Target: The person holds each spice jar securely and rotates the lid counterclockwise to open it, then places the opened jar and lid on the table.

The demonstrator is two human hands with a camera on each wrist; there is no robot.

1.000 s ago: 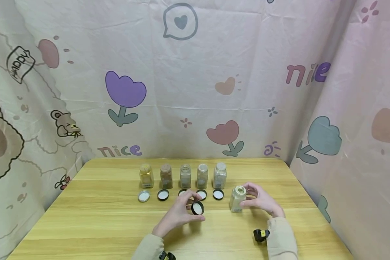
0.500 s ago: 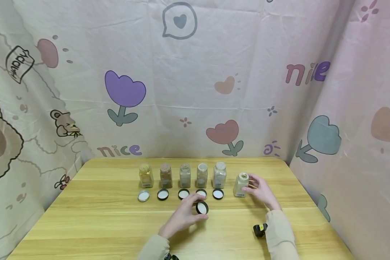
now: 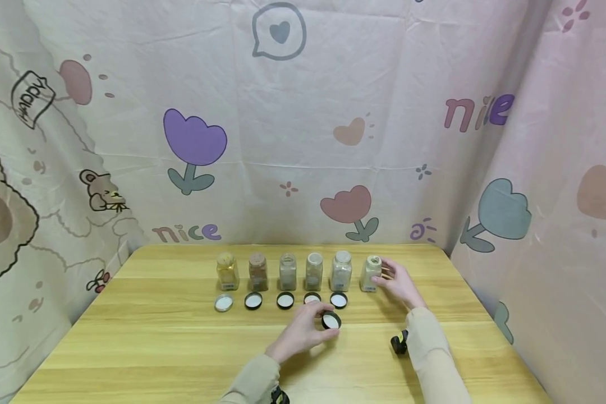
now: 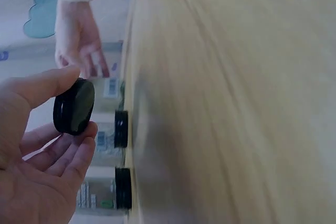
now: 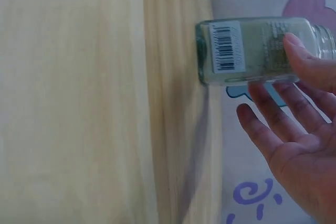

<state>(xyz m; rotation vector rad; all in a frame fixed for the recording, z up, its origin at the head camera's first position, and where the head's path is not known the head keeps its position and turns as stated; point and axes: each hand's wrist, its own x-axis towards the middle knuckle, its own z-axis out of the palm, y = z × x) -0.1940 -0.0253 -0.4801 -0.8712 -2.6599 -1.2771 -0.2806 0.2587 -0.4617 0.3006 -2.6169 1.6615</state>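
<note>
My left hand (image 3: 304,332) pinches a black jar lid (image 3: 331,320) by its rim, white inner side toward me, above the table. In the left wrist view the thumb and fingertips grip the lid (image 4: 74,107) from opposite sides. At the right end of the jar row, my right hand (image 3: 400,285) holds an uncapped glass spice jar (image 3: 371,275) with pale powder. The right wrist view shows the barcode label on this jar (image 5: 252,51), with the thumb on one side and fingers on the other. The jar stands upright, at or very near the tabletop.
Several uncapped spice jars stand in a row to the left, among them a yellow one (image 3: 227,272), a brown one (image 3: 258,272) and a pale one (image 3: 341,272). Lids lie before them, one clear-rimmed (image 3: 224,303), others black (image 3: 285,301). A patterned curtain hangs behind the wooden table (image 3: 146,336).
My right hand has carried the pale powder jar away from me, into line with the other jars. My left hand has shifted right with the black lid.
</note>
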